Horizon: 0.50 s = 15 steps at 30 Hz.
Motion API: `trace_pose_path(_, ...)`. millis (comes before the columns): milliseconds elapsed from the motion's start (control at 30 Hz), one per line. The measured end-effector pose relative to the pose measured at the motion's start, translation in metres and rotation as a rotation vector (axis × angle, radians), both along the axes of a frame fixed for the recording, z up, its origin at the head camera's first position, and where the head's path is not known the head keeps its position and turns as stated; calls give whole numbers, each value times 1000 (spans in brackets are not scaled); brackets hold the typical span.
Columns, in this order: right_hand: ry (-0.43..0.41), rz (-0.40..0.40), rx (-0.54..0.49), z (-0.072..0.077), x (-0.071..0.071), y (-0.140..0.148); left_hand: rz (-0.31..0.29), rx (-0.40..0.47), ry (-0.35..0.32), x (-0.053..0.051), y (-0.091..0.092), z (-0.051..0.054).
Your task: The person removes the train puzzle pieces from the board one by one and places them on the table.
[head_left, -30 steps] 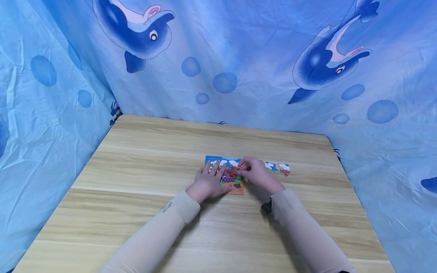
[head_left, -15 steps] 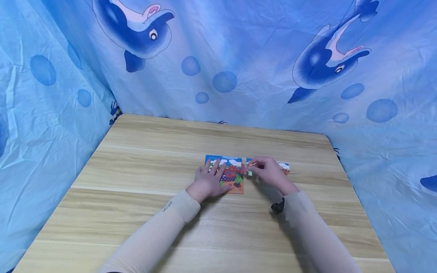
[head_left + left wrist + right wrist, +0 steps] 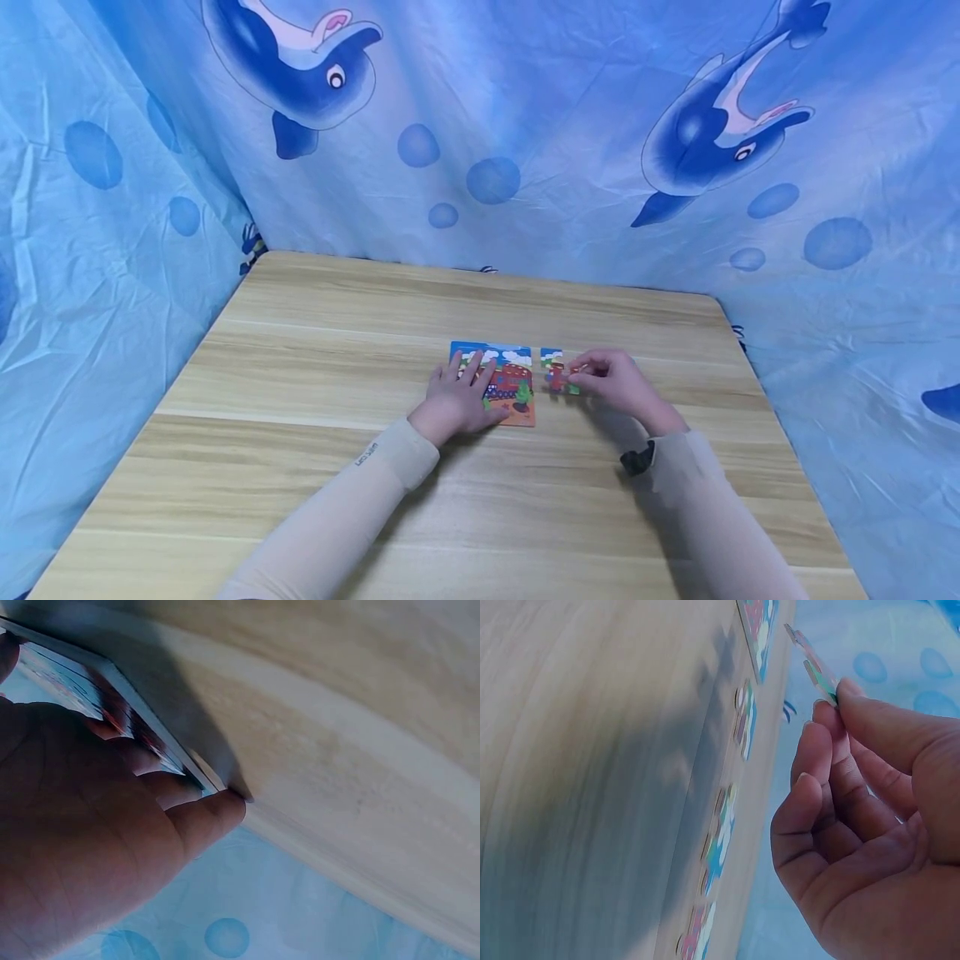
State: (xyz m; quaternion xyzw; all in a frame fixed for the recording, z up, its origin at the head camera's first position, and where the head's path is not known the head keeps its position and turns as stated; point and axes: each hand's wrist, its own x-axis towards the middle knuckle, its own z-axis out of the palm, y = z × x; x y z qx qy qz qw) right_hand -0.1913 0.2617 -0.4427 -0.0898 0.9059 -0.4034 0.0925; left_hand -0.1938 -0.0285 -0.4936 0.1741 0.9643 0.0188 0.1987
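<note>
As the board is partly covered by the left grip, its fingers spread, the piece is pinched in the right grip, raised over the counter right of the board. It should probably be held lightly by its edge, so that no tab is bent, and lowered flat without the loose pieces right of the board being knocked.

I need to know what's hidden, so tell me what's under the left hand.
A puzzle lies under the left hand; its white clouds and green plant show around the hand. The part beneath the palm is covered.
</note>
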Motion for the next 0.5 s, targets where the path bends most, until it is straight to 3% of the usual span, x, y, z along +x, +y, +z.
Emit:
trace_pose_path(267, -12, -38, -10, 0, 1, 24, 14, 27, -4, 1, 0, 2)
trace_pose_path(500, -41, -24, 12, -2, 4, 50, 20, 28, -15, 1, 0, 3)
